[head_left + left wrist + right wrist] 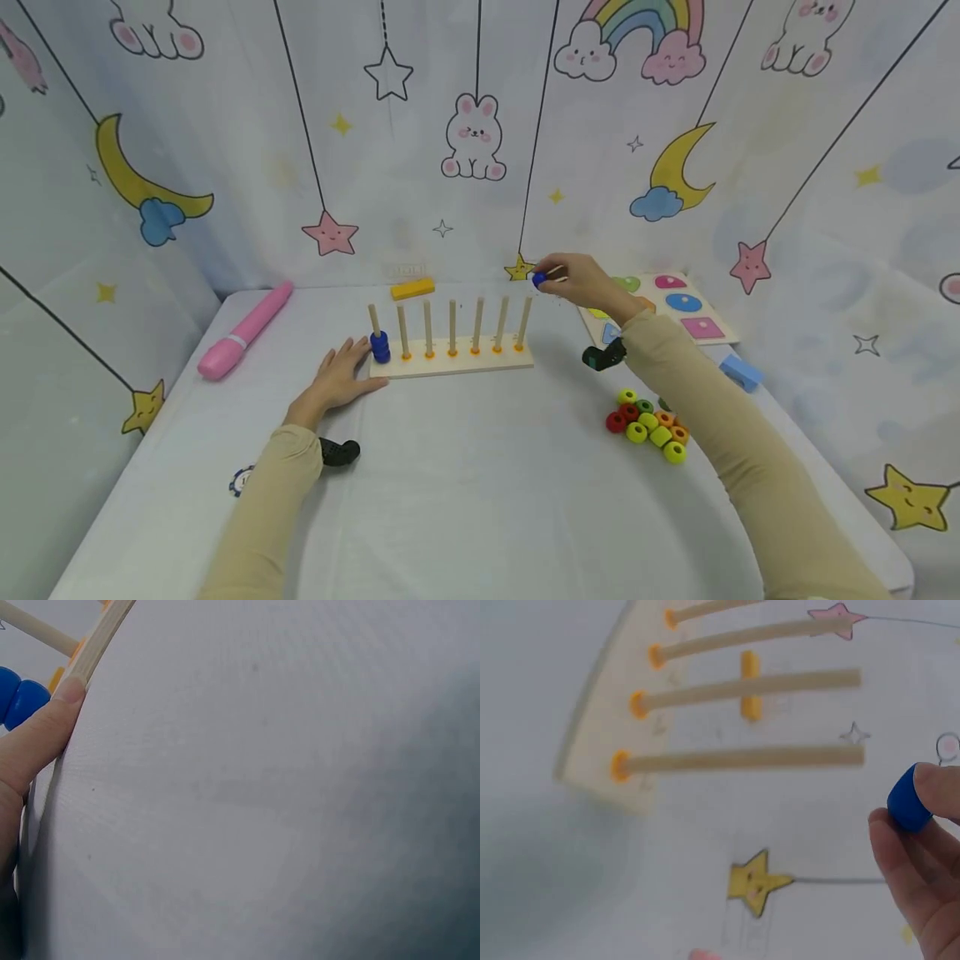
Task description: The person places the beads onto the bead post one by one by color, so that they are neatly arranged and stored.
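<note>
A printed curtain [420, 167] backs the white worktop [465, 500]. At upper right of centre, a blue bead [539, 279] is pinched in the right hand [588, 285], just apart from the rightmost peg [524, 323] of the board [450, 369], whose left end the left hand [337, 377] touches, fingers loosely spread. Threading beads seems the step in hand; the next move probably calls for aligning this one over a peg.

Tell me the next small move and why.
Probably carry the blue bead over to the leftmost peg: the right hand pinches it, three matching blue beads sit on that peg, and the left hand touches the board.
</note>
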`<action>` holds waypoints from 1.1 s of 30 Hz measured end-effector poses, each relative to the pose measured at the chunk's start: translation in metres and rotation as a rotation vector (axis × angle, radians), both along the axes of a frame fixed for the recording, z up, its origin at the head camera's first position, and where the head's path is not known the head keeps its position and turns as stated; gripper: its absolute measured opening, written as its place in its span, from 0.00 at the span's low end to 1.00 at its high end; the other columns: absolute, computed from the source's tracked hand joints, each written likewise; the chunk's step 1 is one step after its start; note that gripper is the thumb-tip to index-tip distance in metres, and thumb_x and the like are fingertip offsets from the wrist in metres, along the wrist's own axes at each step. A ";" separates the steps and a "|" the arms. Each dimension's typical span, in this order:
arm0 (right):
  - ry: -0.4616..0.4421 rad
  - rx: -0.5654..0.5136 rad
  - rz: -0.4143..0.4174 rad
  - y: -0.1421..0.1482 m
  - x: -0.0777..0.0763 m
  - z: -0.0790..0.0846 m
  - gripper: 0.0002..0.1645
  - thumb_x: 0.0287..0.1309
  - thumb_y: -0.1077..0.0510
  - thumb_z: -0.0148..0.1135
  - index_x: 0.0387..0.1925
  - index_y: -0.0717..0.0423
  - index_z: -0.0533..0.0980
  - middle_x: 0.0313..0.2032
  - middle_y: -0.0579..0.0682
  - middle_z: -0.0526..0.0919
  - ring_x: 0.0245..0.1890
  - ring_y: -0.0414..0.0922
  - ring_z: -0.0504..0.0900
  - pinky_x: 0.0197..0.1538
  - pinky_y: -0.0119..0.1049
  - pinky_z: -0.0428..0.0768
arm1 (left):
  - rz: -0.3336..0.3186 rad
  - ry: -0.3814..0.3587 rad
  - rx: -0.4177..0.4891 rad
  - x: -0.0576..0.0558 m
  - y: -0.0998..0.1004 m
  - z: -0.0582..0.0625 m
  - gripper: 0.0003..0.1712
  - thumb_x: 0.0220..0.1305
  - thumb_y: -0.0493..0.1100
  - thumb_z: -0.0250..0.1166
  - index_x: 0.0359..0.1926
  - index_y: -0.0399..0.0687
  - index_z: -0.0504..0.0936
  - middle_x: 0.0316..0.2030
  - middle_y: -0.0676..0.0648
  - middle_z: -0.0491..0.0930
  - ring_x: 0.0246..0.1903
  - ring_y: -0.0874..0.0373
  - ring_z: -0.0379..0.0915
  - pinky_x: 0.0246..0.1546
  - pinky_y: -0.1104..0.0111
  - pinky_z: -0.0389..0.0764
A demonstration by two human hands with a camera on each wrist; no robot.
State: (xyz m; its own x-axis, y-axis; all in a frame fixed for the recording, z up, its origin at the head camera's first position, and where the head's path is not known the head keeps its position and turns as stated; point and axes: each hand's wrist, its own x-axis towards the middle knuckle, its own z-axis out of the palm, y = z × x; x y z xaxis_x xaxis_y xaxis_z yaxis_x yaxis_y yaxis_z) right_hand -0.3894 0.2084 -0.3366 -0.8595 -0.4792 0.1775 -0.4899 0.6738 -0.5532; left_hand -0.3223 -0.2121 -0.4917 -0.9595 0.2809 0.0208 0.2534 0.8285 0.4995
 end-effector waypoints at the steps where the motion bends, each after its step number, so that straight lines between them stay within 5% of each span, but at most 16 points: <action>1: 0.009 -0.002 0.006 -0.010 -0.002 0.004 0.17 0.59 0.63 0.62 0.51 0.61 0.76 0.48 0.56 0.80 0.47 0.50 0.80 0.47 0.41 0.81 | -0.002 -0.003 -0.001 0.000 0.000 0.000 0.52 0.58 0.62 0.62 0.69 0.30 0.55 0.71 0.34 0.48 0.70 0.37 0.35 0.68 0.47 0.32; 10: 0.101 0.044 0.170 -0.104 -0.011 0.012 0.18 0.61 0.63 0.60 0.53 0.63 0.77 0.47 0.55 0.81 0.45 0.46 0.81 0.47 0.33 0.80 | -0.004 0.005 0.003 0.002 0.000 0.002 0.50 0.59 0.60 0.63 0.69 0.32 0.55 0.71 0.35 0.49 0.70 0.38 0.35 0.68 0.47 0.32; 20: 0.117 0.056 0.325 -0.208 0.006 -0.006 0.25 0.61 0.63 0.60 0.60 0.60 0.71 0.49 0.53 0.80 0.47 0.41 0.79 0.47 0.22 0.77 | 0.001 0.000 -0.005 0.001 0.000 0.001 0.50 0.59 0.61 0.63 0.70 0.33 0.55 0.71 0.36 0.49 0.70 0.39 0.35 0.68 0.47 0.33; 27: 0.138 0.052 0.381 -0.242 0.017 -0.015 0.25 0.61 0.64 0.60 0.59 0.62 0.69 0.49 0.55 0.81 0.46 0.42 0.80 0.47 0.22 0.76 | 0.007 0.005 -0.006 0.001 0.001 0.000 0.51 0.58 0.63 0.63 0.70 0.34 0.56 0.71 0.37 0.49 0.71 0.40 0.35 0.68 0.47 0.34; 33: 0.160 0.089 0.350 -0.249 0.018 -0.015 0.25 0.60 0.66 0.59 0.60 0.62 0.68 0.51 0.55 0.80 0.47 0.43 0.80 0.50 0.24 0.76 | 0.011 -0.014 -0.012 0.000 -0.002 0.003 0.50 0.59 0.61 0.63 0.70 0.34 0.55 0.71 0.37 0.49 0.71 0.40 0.34 0.68 0.47 0.33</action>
State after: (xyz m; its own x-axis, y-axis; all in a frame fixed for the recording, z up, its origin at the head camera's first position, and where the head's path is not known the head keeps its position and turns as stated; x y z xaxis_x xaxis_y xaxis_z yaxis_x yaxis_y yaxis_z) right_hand -0.3711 -0.0405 -0.3518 -0.6062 -0.7580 0.2409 -0.7739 0.4924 -0.3982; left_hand -0.3228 -0.2145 -0.4885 -0.9627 0.2706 0.0040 0.2373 0.8370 0.4930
